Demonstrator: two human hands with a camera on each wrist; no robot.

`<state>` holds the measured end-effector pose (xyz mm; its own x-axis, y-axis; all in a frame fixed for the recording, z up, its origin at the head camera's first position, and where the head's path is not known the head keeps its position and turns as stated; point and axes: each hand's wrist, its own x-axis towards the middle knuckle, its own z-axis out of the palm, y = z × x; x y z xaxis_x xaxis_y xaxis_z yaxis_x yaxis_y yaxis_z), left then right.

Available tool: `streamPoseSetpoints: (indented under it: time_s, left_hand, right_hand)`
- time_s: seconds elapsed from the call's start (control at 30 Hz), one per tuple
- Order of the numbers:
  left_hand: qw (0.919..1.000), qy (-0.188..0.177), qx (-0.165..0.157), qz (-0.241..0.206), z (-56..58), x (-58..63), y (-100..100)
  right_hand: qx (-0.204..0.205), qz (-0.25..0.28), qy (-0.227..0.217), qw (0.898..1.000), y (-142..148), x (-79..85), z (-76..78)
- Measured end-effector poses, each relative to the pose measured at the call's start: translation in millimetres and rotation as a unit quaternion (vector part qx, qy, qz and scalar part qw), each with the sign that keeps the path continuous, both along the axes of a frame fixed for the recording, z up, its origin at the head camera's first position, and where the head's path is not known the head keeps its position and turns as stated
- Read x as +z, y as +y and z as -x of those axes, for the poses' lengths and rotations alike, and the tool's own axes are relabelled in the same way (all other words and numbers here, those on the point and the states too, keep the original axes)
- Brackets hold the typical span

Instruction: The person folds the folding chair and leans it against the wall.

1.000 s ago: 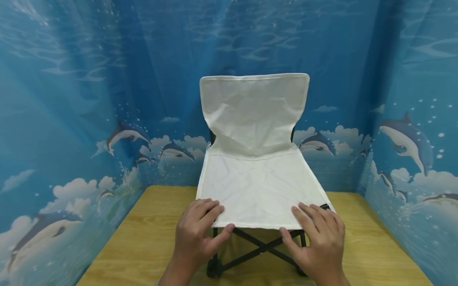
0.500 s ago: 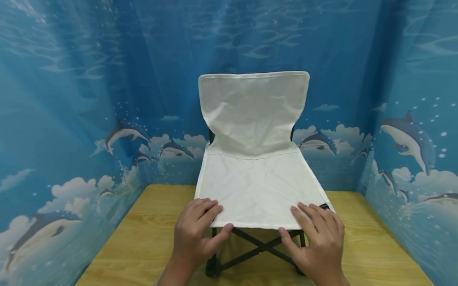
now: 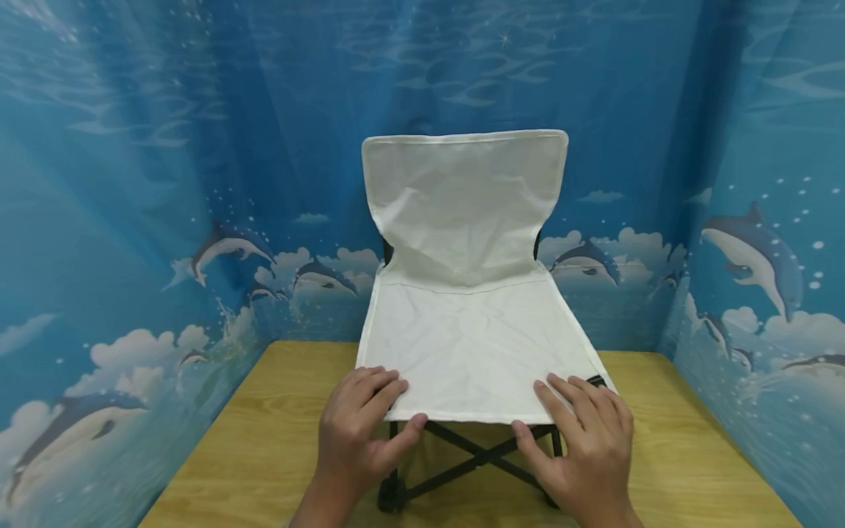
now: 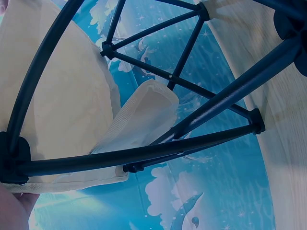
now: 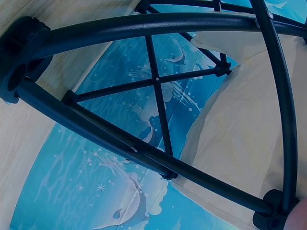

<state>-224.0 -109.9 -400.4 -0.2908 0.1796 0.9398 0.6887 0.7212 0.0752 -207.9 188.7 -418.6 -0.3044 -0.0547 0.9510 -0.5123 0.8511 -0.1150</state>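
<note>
A small folding chair with a white fabric seat and backrest stands unfolded, facing me. Its thin black legs cross below the seat. My left hand rests on the seat's front left corner, fingers on top and thumb pointing inward along the front edge. At the front right corner lies my right hand in the same way, fingers spread over the fabric beside a small black tag. Both wrist views look up from below at the dark tubes, with black joints at the corners; only a sliver of each hand shows there.
The chair stands on a light wooden tabletop. Blue curtains printed with dolphins and clouds hang close behind it and along both sides. A round black foot of the chair sits near my left wrist.
Both hands stay at the seat's front corners. The chair and hands shift only very slightly left in the head view; otherwise nothing visibly differs.
</note>
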Motion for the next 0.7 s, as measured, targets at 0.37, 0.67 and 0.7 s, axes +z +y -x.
streamPoseSetpoints:
  time_s: [0.37,0.67,0.7]
  left_hand:
    - [1.0000,0.000,0.002,-0.002,-0.6,-0.5,-0.6]
    - [1.0000,0.003,-0.003,-0.005,-0.3,-0.6,-0.1]
    - [1.0000,0.002,-0.003,-0.005,-0.2,-0.4,0.1]
  right_hand:
    - [-0.003,-0.003,-0.004,1.000,-0.9,0.8,-0.6]
    - [-0.002,0.000,-0.002,1.000,-0.9,1.2,-0.6]
    - [-0.002,0.000,-0.002,1.000,-0.9,1.3,-0.5]
